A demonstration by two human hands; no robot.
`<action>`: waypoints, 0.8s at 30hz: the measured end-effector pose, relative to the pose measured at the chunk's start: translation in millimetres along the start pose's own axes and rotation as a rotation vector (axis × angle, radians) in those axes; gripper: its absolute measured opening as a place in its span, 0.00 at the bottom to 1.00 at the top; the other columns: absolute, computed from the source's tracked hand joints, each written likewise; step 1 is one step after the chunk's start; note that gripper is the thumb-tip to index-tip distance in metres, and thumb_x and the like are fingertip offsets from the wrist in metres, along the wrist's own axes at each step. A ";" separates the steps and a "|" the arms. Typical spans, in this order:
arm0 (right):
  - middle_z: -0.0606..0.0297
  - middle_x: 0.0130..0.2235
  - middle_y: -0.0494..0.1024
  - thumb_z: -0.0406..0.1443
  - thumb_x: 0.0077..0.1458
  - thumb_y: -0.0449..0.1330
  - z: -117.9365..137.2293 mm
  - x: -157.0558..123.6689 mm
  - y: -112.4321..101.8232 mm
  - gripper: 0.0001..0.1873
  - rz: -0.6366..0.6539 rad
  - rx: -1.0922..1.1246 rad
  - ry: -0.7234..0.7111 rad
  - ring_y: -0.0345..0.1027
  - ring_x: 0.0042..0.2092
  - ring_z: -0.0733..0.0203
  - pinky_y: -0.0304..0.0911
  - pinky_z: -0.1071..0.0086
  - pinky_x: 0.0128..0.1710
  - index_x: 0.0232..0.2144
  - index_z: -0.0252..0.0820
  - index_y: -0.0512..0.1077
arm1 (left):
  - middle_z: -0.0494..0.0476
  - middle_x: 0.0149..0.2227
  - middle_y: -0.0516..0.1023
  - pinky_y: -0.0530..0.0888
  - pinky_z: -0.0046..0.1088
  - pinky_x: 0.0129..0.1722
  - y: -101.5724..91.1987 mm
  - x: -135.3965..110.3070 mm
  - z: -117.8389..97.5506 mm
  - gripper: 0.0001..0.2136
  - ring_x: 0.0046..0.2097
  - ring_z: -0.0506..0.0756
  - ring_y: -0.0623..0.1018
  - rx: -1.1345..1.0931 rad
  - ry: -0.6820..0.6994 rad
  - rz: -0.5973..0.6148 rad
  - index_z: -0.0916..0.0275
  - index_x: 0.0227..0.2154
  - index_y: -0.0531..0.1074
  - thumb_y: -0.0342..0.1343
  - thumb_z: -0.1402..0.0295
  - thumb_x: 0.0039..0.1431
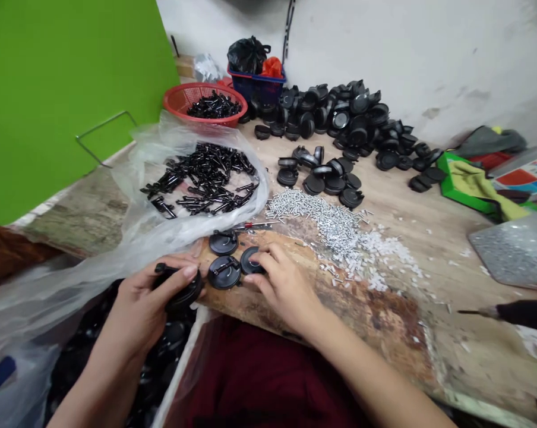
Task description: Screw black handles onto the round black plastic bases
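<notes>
My left hand (150, 300) is closed round a black round cap (183, 292) with a small black lever on top, held at the table's near edge. My right hand (283, 282) rests on the worn wooden table (384, 321), its fingertips on another black disc (250, 260). Two more discs lie beside it, one (224, 272) between my hands and one (223, 242) just behind. A clear plastic sheet (161, 148) with several small black lever parts (201, 178) lies left of centre. A heap of small silver screws (326, 220) spreads to the right of the discs.
A big pile of black caps (340, 116) fills the back. A red basket (205, 102) of black parts and a blue basket (257, 86) stand behind. A green board (63, 89) stands left. A tool tip (486, 311) pokes in right, near a metal plate (513, 252).
</notes>
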State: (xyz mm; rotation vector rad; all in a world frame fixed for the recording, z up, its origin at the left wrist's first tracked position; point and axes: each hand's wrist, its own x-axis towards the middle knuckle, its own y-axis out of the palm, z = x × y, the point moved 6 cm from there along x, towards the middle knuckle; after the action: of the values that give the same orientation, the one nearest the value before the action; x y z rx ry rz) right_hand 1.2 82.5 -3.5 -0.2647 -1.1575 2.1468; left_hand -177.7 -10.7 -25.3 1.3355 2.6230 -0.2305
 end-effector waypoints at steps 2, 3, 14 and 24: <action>0.56 0.44 0.69 0.40 0.61 0.54 15.9 7.0 9.1 0.12 0.024 -0.024 -0.077 0.67 0.45 0.56 0.68 0.62 0.44 0.44 0.39 0.68 | 0.52 0.34 0.76 0.72 0.32 0.43 -1.0 4.5 -16.2 0.06 0.38 0.55 0.74 0.288 0.205 -0.017 0.62 0.26 0.73 0.60 0.66 0.51; 0.56 0.44 0.70 0.41 0.61 0.54 23.5 11.0 15.8 0.13 0.040 -0.059 -0.111 0.67 0.44 0.56 0.68 0.62 0.43 0.43 0.39 0.68 | 0.52 0.34 0.76 0.70 0.32 0.46 0.3 6.4 -26.5 0.05 0.40 0.55 0.74 0.456 0.327 -0.032 0.62 0.27 0.72 0.58 0.65 0.53; 0.57 0.42 0.70 0.28 0.59 0.50 30.6 28.2 50.2 0.08 0.108 -0.279 -0.220 0.67 0.41 0.56 0.67 0.66 0.34 0.39 0.38 0.69 | 0.56 0.44 0.80 0.70 0.37 0.44 52.9 51.2 -36.2 0.14 0.47 0.61 0.72 1.191 0.795 0.235 0.58 0.45 0.76 0.49 0.66 0.60; 0.61 0.41 0.73 0.35 0.66 0.44 85.9 -8.8 31.0 0.15 0.060 -0.018 -0.549 0.68 0.41 0.63 0.66 0.71 0.37 0.39 0.39 0.70 | 0.49 0.39 0.78 0.68 0.35 0.48 -11.2 -10.9 -67.5 0.08 0.44 0.58 0.74 0.931 0.730 0.022 0.51 0.39 0.75 0.56 0.64 0.56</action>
State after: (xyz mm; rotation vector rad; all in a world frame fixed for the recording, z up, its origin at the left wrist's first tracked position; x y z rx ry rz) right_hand -46.7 8.1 20.8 0.3087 -1.4795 2.3358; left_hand -187.0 -10.7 43.4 1.9989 3.2242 -1.3138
